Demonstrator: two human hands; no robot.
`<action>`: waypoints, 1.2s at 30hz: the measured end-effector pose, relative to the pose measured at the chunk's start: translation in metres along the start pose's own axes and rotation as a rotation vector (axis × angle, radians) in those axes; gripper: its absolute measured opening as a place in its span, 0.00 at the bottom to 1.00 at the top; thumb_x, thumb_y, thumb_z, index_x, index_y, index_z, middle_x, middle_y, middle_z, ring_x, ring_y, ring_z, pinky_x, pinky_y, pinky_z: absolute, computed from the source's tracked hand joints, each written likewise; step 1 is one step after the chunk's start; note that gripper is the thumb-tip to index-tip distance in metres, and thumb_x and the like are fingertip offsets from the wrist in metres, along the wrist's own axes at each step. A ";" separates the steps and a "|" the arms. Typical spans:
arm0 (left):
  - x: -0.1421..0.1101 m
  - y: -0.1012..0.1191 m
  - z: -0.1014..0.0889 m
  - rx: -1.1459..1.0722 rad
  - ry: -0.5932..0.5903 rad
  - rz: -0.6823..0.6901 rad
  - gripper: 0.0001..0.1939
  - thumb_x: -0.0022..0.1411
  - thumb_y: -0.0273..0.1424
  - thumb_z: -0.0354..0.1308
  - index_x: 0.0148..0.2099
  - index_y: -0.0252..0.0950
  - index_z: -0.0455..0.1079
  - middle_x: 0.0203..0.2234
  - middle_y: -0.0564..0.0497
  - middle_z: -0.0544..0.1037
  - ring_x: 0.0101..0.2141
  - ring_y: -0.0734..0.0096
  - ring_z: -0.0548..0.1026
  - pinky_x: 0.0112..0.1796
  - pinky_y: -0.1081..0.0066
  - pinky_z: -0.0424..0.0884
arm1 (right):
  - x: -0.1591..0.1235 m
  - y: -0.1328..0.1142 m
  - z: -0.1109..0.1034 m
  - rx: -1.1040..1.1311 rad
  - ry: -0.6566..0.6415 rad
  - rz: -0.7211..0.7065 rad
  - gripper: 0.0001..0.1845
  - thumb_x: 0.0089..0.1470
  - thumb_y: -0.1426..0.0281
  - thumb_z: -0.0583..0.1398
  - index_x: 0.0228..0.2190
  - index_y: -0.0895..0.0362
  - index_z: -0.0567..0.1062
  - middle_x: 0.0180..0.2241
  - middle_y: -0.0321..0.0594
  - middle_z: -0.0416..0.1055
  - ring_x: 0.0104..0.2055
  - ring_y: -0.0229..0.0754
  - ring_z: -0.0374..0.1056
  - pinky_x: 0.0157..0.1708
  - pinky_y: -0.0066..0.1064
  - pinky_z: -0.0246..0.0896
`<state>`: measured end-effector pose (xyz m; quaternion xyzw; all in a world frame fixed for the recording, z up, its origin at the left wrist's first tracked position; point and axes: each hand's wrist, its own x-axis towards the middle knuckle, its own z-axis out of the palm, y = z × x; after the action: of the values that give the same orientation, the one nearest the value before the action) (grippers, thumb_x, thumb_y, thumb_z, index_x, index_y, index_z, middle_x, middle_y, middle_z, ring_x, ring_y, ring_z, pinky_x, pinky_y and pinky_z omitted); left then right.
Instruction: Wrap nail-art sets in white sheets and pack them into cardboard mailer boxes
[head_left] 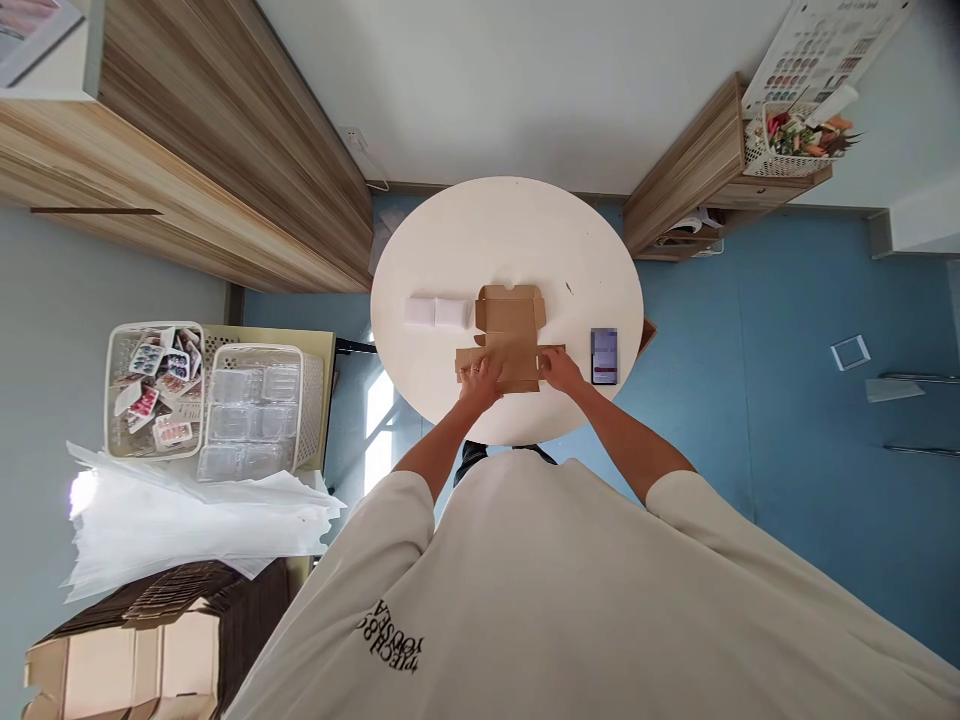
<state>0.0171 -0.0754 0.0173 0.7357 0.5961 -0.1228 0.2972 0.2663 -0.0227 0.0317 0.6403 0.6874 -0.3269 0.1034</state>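
We see a blue floor [795, 420] and a pale wall [510, 80]. A big wooden cupboard [247, 150] with stripes stands on the left, and a small wooden cabinet [694, 165] on the right. Between them we see a round white table [502, 225]. Bright light [379, 410] (so shiny) falls on the floor.

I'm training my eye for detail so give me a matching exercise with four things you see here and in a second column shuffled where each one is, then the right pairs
Things
1. Phone
2. Flat cardboard blank
3. Clear plastic boxes
4. Two white rectangular items

Places
A. In a white basket, left of the table
B. On the table, left of the cardboard
C. On the table, right of the right hand
D. Under the left hand

Pairs: 1-C, 2-D, 3-A, 4-B
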 end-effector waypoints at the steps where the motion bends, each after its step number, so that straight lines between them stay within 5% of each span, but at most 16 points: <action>1: 0.001 -0.001 -0.002 -0.015 -0.008 -0.003 0.40 0.65 0.41 0.68 0.74 0.47 0.61 0.73 0.34 0.57 0.72 0.34 0.53 0.64 0.33 0.57 | 0.003 -0.005 -0.003 -0.005 0.017 -0.036 0.24 0.69 0.69 0.51 0.63 0.56 0.71 0.61 0.54 0.69 0.58 0.55 0.69 0.54 0.43 0.68; 7: 0.006 -0.006 -0.013 -0.057 -0.057 -0.020 0.33 0.69 0.45 0.63 0.73 0.49 0.64 0.73 0.39 0.58 0.71 0.38 0.56 0.64 0.40 0.60 | 0.050 -0.041 -0.023 -0.038 0.100 -0.224 0.25 0.68 0.70 0.51 0.62 0.55 0.71 0.61 0.52 0.69 0.62 0.55 0.66 0.61 0.48 0.63; 12: 0.008 -0.008 -0.011 -0.064 -0.059 -0.033 0.32 0.68 0.46 0.65 0.71 0.49 0.66 0.72 0.40 0.59 0.69 0.38 0.58 0.63 0.44 0.62 | 0.098 -0.061 -0.033 -0.145 0.011 -0.190 0.35 0.67 0.63 0.54 0.72 0.56 0.57 0.77 0.52 0.45 0.76 0.61 0.45 0.70 0.55 0.50; 16: 0.007 -0.009 -0.006 -0.069 -0.026 -0.041 0.34 0.67 0.47 0.66 0.72 0.48 0.66 0.71 0.40 0.62 0.67 0.39 0.61 0.63 0.45 0.62 | 0.115 -0.064 -0.039 -0.196 -0.101 -0.146 0.42 0.67 0.56 0.54 0.75 0.54 0.49 0.79 0.51 0.34 0.78 0.63 0.37 0.71 0.59 0.45; 21: 0.008 -0.012 -0.002 -0.066 -0.024 -0.036 0.35 0.66 0.47 0.67 0.72 0.50 0.65 0.70 0.40 0.62 0.66 0.40 0.62 0.64 0.44 0.60 | 0.118 -0.065 -0.045 -0.244 -0.120 -0.109 0.47 0.64 0.48 0.54 0.76 0.51 0.45 0.79 0.52 0.36 0.75 0.68 0.42 0.67 0.63 0.49; 28: 0.007 -0.013 -0.003 -0.113 0.003 -0.044 0.35 0.65 0.46 0.68 0.70 0.46 0.67 0.68 0.39 0.63 0.65 0.39 0.62 0.63 0.45 0.62 | 0.118 -0.065 -0.048 -0.218 -0.063 -0.166 0.47 0.63 0.44 0.54 0.74 0.54 0.53 0.71 0.57 0.57 0.71 0.70 0.50 0.67 0.63 0.46; 32: 0.005 -0.010 -0.004 -0.191 0.031 -0.130 0.44 0.59 0.46 0.74 0.71 0.40 0.61 0.64 0.36 0.66 0.64 0.40 0.64 0.63 0.49 0.64 | 0.105 -0.065 -0.041 -0.201 -0.114 -0.172 0.49 0.62 0.39 0.53 0.73 0.54 0.56 0.74 0.58 0.51 0.75 0.72 0.44 0.69 0.63 0.42; 36: 0.006 -0.008 -0.008 -0.265 0.083 -0.245 0.43 0.59 0.46 0.74 0.69 0.41 0.60 0.62 0.37 0.68 0.62 0.42 0.68 0.58 0.51 0.69 | 0.081 -0.063 -0.034 -0.235 -0.174 -0.249 0.52 0.60 0.36 0.54 0.74 0.51 0.52 0.78 0.52 0.41 0.79 0.69 0.35 0.72 0.62 0.37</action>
<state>0.0098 -0.0651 0.0187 0.6166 0.7039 -0.0478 0.3494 0.2036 0.0648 0.0325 0.5031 0.7832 -0.3088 0.1949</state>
